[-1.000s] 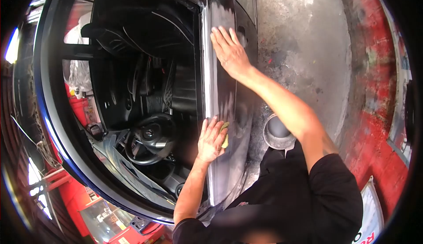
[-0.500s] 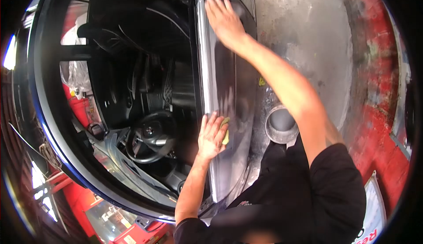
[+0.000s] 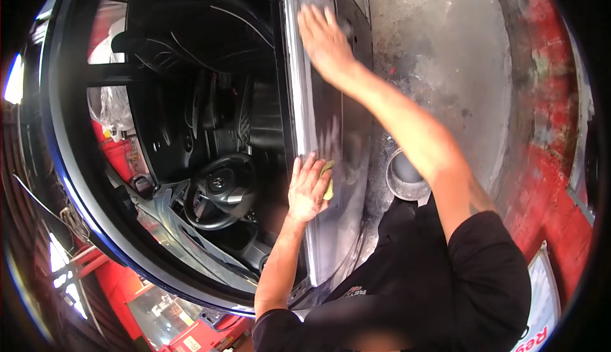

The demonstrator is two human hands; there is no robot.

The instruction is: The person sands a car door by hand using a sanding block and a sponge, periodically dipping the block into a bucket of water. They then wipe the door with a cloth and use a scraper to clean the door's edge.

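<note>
The dark car door (image 3: 328, 107) has pale, dusty, scuffed-looking patches along its upper panel below the window opening. My right hand (image 3: 324, 40) lies flat near the far end of that panel, fingers stretched out. Nothing shows in it, though its palm side is hidden. Closer to me, my left hand (image 3: 308, 188) rests across the window-sill edge, its fingers pointing away from me. A crumpled yellow cloth (image 3: 328, 183) sticks out from under its right side, pressed against the door. Most of the cloth is covered by the hand.
Through the window opening I see the steering wheel (image 3: 219, 190) and dark seats. A round bucket (image 3: 407, 177) stands on the concrete floor (image 3: 445, 53) beside the door. A red painted wall (image 3: 544, 148) runs along the right.
My right hand has slid slightly toward me along the panel, baring a pale patch beyond the fingertips. My left hand and the yellow cloth have shifted very little.
</note>
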